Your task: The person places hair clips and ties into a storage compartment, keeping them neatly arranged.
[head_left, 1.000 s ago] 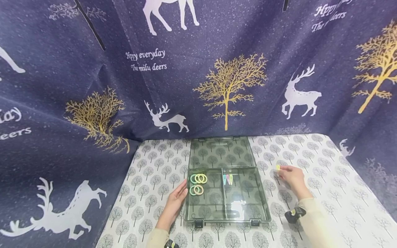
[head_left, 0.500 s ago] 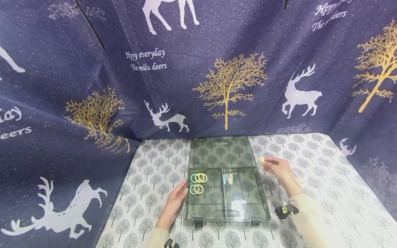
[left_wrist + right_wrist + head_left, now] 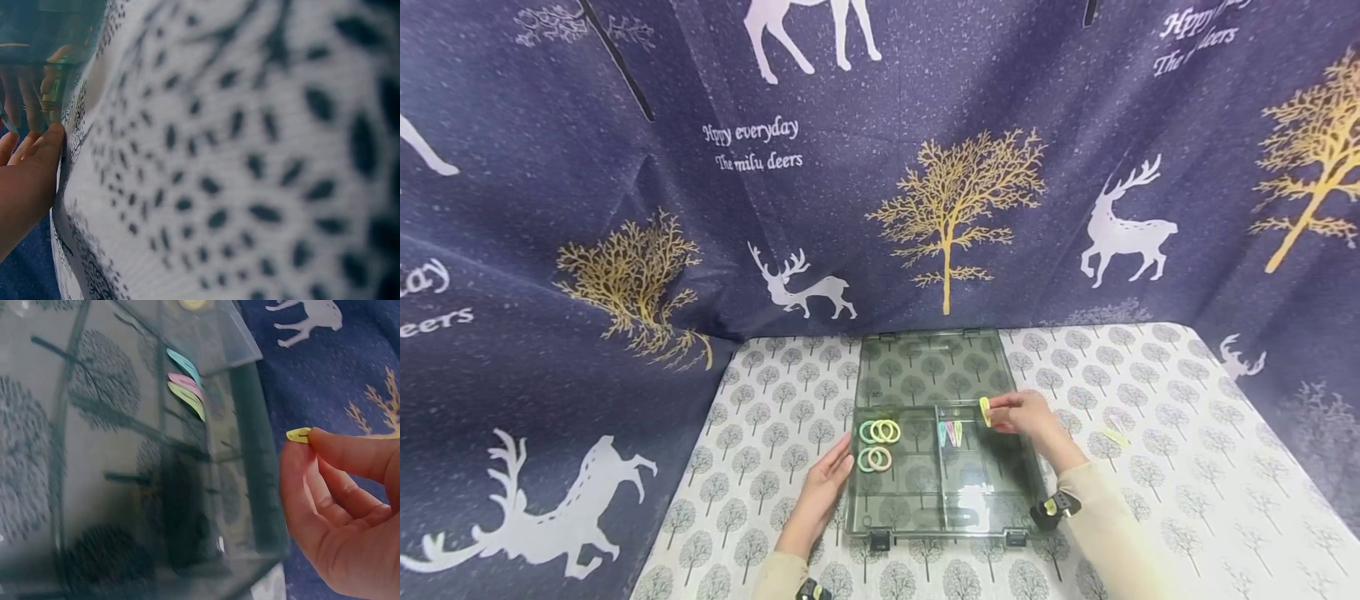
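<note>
My right hand (image 3: 1028,419) pinches a yellow snap hair clip (image 3: 299,435) between thumb and forefinger, held above the back of the box's right half. Below and left of it, a blue, a pink and a yellow-green hair clip (image 3: 186,400) lie side by side against the divider. With its fingers fairly straight, my left hand (image 3: 823,487) touches the left wall of the green see-through plastic box (image 3: 947,534). Several green, yellow and peach ring-shaped hair ties (image 3: 886,431) lie overlapping in two rows in the box's left half.
The box's clear lid (image 3: 934,367) lies folded back behind it. Right of the box, a pale yellow clip (image 3: 1116,436) and a fainter pinkish thing rest on the tree-print tablecloth (image 3: 1165,392). A dark blue deer-print curtain (image 3: 820,208) hangs behind the table.
The right hand has carried the yellow hair clip leftward from over the tablecloth to above the box's right half. The left hand, the hair ties and the clips in the box stay put.
</note>
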A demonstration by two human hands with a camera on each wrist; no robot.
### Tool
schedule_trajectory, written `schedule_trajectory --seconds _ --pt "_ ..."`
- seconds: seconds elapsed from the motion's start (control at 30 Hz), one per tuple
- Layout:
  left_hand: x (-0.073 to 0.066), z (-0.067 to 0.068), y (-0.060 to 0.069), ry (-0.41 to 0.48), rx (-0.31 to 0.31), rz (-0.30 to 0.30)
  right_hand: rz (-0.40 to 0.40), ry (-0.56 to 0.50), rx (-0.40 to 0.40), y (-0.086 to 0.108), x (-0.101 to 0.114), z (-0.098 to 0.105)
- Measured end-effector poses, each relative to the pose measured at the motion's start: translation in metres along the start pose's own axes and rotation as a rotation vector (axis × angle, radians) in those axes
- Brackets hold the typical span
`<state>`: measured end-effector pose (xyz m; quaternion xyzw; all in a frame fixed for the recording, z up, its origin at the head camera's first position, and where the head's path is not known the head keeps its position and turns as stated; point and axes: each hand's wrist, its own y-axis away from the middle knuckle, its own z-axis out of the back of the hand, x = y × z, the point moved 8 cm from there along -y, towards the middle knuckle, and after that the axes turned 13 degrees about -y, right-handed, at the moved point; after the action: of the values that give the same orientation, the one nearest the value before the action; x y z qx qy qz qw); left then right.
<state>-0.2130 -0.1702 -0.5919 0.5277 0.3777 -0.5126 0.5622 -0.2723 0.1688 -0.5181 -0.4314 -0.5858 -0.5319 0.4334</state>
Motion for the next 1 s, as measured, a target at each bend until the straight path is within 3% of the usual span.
schedule_trajectory --seconds 0.3,0.53,1.0 --pt "0.000 0.000 0.001 0.017 0.012 -0.002 -0.069 -0.001 0.004 -0.010 -0.027 -0.019" --pt "-0.001 0.000 0.000 0.016 0.017 -0.010 -0.111 -0.011 -0.030 -0.015 -0.041 -0.023" --pt "-0.001 0.000 -0.001 0.012 0.018 -0.005 -0.145 -0.009 -0.089 -0.019 -0.047 -0.023"
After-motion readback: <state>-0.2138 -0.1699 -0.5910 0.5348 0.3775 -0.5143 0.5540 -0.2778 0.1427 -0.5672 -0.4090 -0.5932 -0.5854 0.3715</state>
